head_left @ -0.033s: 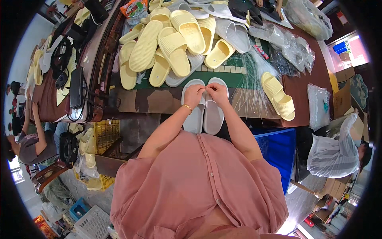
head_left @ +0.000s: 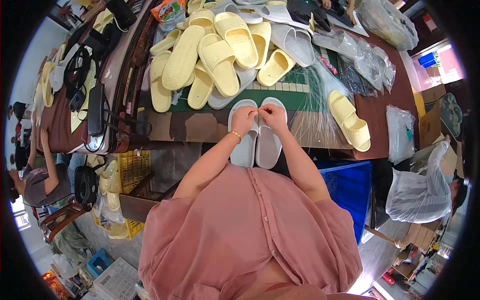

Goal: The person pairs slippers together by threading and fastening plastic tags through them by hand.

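A pair of light grey slippers [head_left: 268, 150] lies side by side at the table's front edge, toes away from me, heels toward my shirt. Over their straps, my left hand [head_left: 244, 121] and my right hand [head_left: 273, 119] meet with fingertips pinched together at the inner edges. Whatever sits between the fingertips is too small to make out. A bundle of thin clear plastic strands [head_left: 320, 100] spreads over the table to the right of my right hand. Just beyond my hands is a heap of pale yellow slippers [head_left: 182, 57], with some grey slippers [head_left: 294, 44] among them.
A yellow pair of slippers [head_left: 349, 121] lies at the right front of the table, beside a clear plastic bag [head_left: 401, 134]. A blue bin [head_left: 347, 192] stands below the edge. Yellow crates [head_left: 134, 172] are at left. Other people sit at left [head_left: 47, 185] and right [head_left: 420, 187].
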A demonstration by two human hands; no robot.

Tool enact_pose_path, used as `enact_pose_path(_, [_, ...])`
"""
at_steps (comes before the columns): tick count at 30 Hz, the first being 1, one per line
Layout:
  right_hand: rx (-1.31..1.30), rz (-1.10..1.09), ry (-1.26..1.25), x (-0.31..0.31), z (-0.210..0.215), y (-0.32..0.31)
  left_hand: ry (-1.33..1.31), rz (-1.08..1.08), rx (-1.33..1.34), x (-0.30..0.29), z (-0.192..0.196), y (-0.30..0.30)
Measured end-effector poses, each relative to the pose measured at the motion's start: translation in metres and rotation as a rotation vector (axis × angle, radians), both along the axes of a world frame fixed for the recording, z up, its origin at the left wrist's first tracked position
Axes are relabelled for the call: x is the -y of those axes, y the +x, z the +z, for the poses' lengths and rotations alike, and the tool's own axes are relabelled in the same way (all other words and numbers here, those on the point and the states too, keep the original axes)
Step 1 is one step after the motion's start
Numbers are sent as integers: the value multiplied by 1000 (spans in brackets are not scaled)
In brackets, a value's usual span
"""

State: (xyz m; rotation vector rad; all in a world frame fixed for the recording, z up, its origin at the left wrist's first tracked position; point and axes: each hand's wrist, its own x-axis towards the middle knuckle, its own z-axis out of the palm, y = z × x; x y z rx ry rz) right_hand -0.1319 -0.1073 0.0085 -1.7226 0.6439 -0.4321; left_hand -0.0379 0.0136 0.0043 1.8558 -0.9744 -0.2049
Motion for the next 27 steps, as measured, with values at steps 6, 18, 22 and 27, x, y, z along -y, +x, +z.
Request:
enact_pose_path(6, [-35,32,-211,-2,-1,4,39,9,-30,0,-9,2])
enact_pose_path(18, [-20,-4,53,4,-9,0,29,11,-144,-1,3,4])
enact_pose_path(22, [-20,21,46,1,-7,0,-6,9,-81,-1,-1,4])
enact_pose_path(27, [-14,33,-20,0,-9,1,-13,4,-78,0,-6,3])
